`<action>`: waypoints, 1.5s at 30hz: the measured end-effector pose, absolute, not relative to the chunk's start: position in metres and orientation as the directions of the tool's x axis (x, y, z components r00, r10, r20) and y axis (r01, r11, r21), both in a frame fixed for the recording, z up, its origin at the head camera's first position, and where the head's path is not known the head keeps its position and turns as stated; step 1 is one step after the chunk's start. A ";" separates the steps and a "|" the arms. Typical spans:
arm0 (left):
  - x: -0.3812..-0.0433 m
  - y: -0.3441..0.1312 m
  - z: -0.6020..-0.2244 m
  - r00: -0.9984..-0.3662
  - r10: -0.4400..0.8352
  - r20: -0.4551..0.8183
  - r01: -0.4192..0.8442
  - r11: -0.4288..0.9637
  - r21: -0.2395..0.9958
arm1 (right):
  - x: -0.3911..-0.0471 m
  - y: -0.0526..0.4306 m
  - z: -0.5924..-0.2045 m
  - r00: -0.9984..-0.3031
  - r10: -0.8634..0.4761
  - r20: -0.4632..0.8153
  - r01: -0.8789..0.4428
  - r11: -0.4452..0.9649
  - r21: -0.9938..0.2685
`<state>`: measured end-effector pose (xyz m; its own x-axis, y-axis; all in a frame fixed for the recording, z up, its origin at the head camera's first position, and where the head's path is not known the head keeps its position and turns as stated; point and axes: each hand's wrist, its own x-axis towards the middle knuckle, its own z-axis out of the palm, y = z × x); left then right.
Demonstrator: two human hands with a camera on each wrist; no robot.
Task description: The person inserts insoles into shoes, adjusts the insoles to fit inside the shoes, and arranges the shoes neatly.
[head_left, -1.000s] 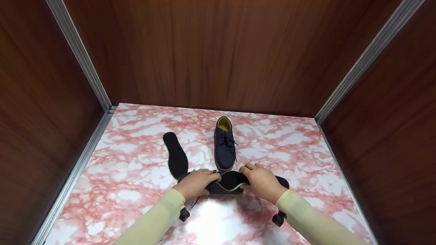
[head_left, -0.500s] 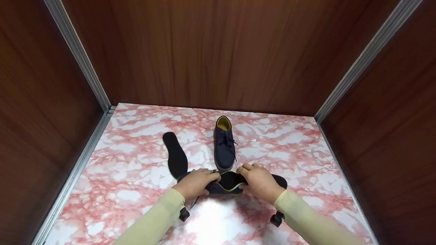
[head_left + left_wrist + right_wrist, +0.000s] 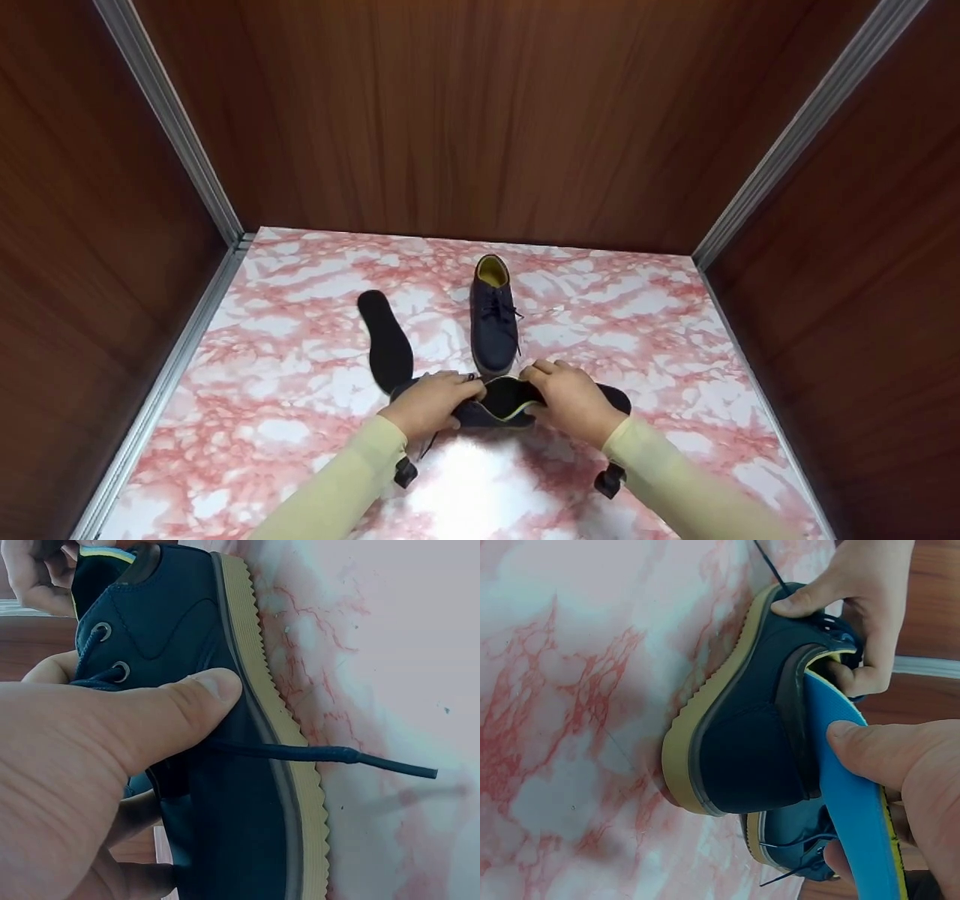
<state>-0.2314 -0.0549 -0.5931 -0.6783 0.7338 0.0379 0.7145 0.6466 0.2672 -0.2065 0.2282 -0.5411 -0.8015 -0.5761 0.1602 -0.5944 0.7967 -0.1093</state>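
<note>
A navy lace-up shoe stands crosswise near the middle, toe to the left. My left hand grips it over the laces; in the left wrist view the thumb presses its side above the tan ridged sole. My right hand pinches an insole, blue beneath with a yellow edge. The insole's front part runs into the shoe's opening and is hidden there. Its black rear end sticks out to the right past my hand. One lace hangs over the shoe's side.
Behind stands a second navy shoe, with a yellow lining and its toe towards me. A loose black insole lies to its left. Brown wood panels enclose the red-and-white marbled surface at the back and sides.
My right hand has shifted slightly left with the insole, and its rear end sits a little closer to the shoe. The left hand holds its place.
</note>
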 end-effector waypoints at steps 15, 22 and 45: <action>-0.233 -0.057 -0.596 -0.678 0.732 0.070 0.718 0.640 0.273 | -0.208 0.225 -0.545 -0.821 -0.551 0.148 -0.569 0.808 -0.154; -0.232 -0.057 -0.597 -0.684 0.726 0.071 0.711 0.643 0.285 | -0.208 0.230 -0.548 -0.849 -0.518 0.109 -0.529 0.835 -0.153; -0.232 -0.055 -0.595 -0.686 0.722 0.084 0.712 0.644 0.279 | -0.202 0.240 -0.536 -0.864 -0.484 0.140 -0.504 0.842 -0.195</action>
<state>-0.2324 -0.0548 -0.5953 -0.6864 0.7223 0.0842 0.7122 0.6443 0.2786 -0.2023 0.2403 -0.5363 -0.8636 -0.4843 0.1401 -0.5036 0.8416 -0.1951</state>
